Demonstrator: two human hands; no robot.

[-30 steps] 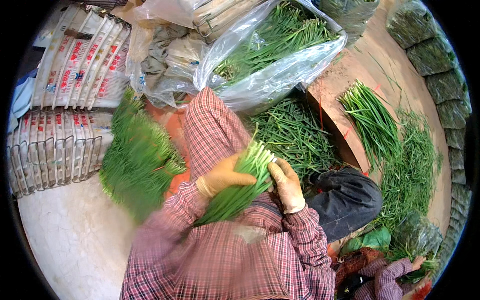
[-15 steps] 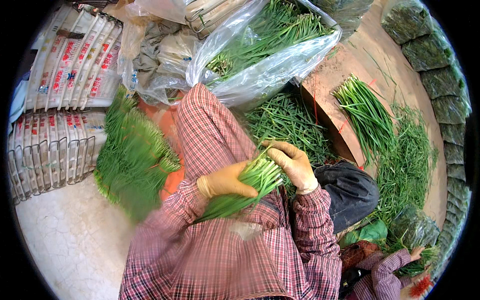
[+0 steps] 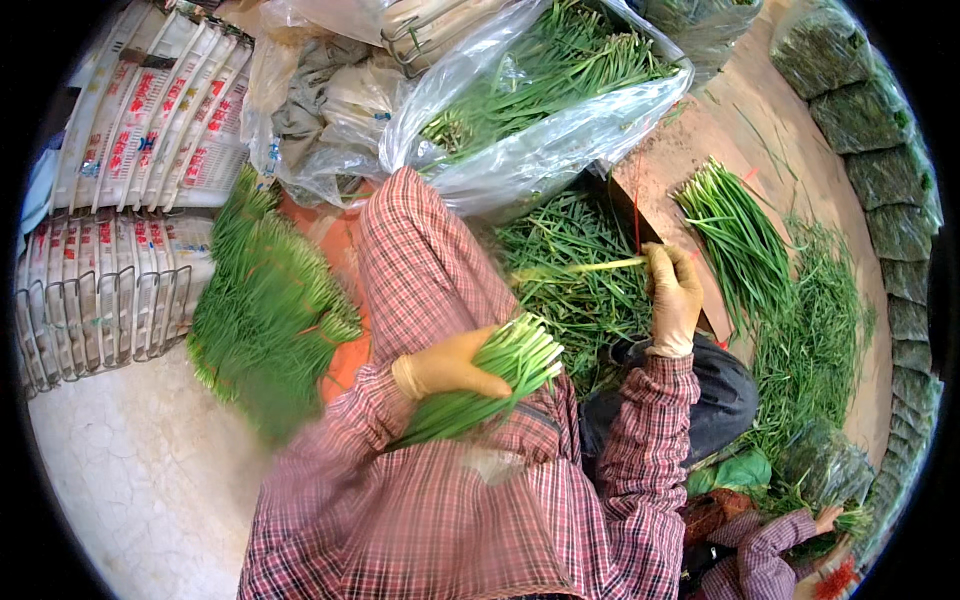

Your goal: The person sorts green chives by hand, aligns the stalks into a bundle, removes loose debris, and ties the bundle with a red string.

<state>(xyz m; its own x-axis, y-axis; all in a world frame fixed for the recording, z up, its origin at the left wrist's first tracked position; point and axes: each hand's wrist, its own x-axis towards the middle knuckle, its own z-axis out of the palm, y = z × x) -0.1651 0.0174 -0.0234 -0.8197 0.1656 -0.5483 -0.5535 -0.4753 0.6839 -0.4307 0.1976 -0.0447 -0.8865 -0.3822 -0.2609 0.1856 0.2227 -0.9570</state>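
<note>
My left hand, in a tan glove, is closed around a bunch of garlic chives over my lap, with the pale cut ends toward the right. Away to the right is my right hand, gloved too, its fingers pinching one end of a long yellowish chive leaf. That leaf stretches leftward above a heap of loose green leaves. On the ledge beyond the right hand lies another bundle of chives. A large pile of chives rests to the left of my knee.
An open clear plastic bag of chives stands ahead. White plastic crates are stacked at far left. Wrapped green packs line the right edge, with scattered leaves nearby. Another person's sleeve shows at lower right.
My right hand has moved away from the bunch to the right, drawing out a yellowish leaf. My left hand has stayed around the bunch.
</note>
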